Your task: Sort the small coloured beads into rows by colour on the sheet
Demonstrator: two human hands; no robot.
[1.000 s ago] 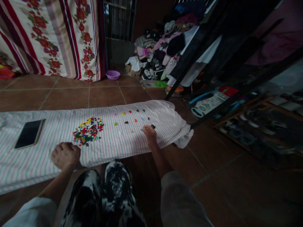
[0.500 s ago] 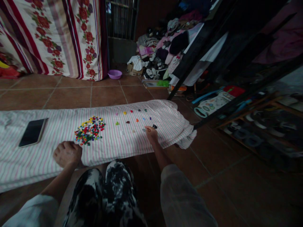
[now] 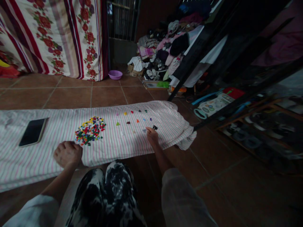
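My right hand (image 3: 152, 136) is pinched, thumb and forefinger together, at the right part of the striped cloth (image 3: 113, 145). Its fingertips touch or almost touch a small group of grey beads (image 3: 144, 130); whatever is between them is too small to make out. Black beads (image 3: 155, 127) lie just beyond the knuckles. My left hand (image 3: 68, 154) rests on the cloth's near edge, fingers curled under and their tips hidden. Above it spreads a pile of mixed coloured beads (image 3: 91, 130). Small single-colour groups lie between the hands, among them yellow (image 3: 125, 113), light green (image 3: 117, 124) and orange beads (image 3: 137, 121).
A phone (image 3: 33, 132) lies at the left of the cloth. On the tiled floor beyond are a purple basin (image 3: 115, 74) and a heap of clothes (image 3: 165, 47). A dark slanting post (image 3: 180, 85) and a shoe rack (image 3: 251, 126) stand to the right.
The right hand has shifted very slightly to the right by the grey beads, still pinched. The left hand stays in its place.
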